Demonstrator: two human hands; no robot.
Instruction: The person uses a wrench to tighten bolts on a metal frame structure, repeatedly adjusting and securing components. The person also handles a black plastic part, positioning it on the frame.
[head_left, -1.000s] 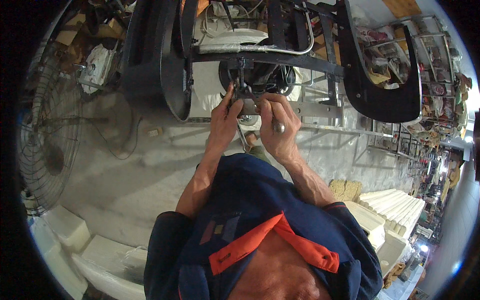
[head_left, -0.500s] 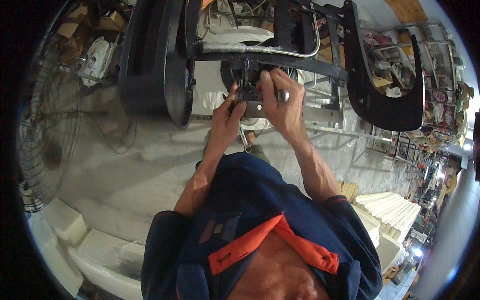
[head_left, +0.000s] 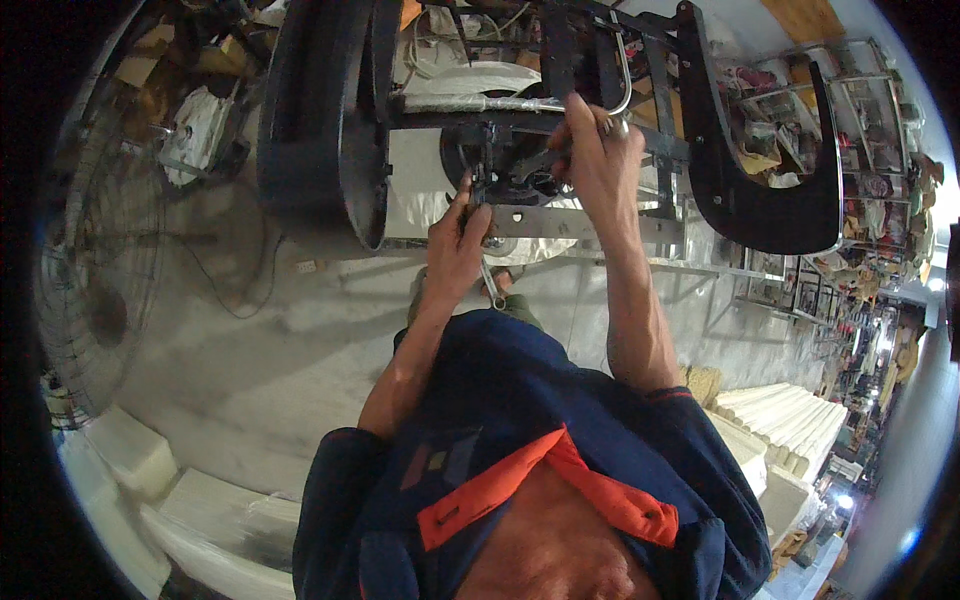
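A black metal frame [head_left: 530, 123] with curved black side panels stands in front of me. My left hand [head_left: 456, 245] is closed at the frame's near crossbar [head_left: 560, 222], around a combination wrench [head_left: 491, 284] whose ring end hangs below the hand. The wrench's other end is hidden by my fingers and the bracket there. To the right and farther up, my right hand [head_left: 606, 170] is closed on a metal tool with a rounded shiny end [head_left: 615, 126]. The rest of that tool is mostly covered by the hand, so its kind is unclear.
A plastic-wrapped silver bar [head_left: 470, 103] crosses the frame above my hands. The left curved panel [head_left: 320, 150] and the right one [head_left: 780, 215] flank the work. A wire-caged fan [head_left: 105, 230] stands at left; cream foam blocks [head_left: 225, 510] lie at lower left, shelving [head_left: 850, 110] at right.
My right hand has moved up and to the right with its tool, away from the left hand. The left hand stays at the crossbar with the wrench. The view has shifted slightly.
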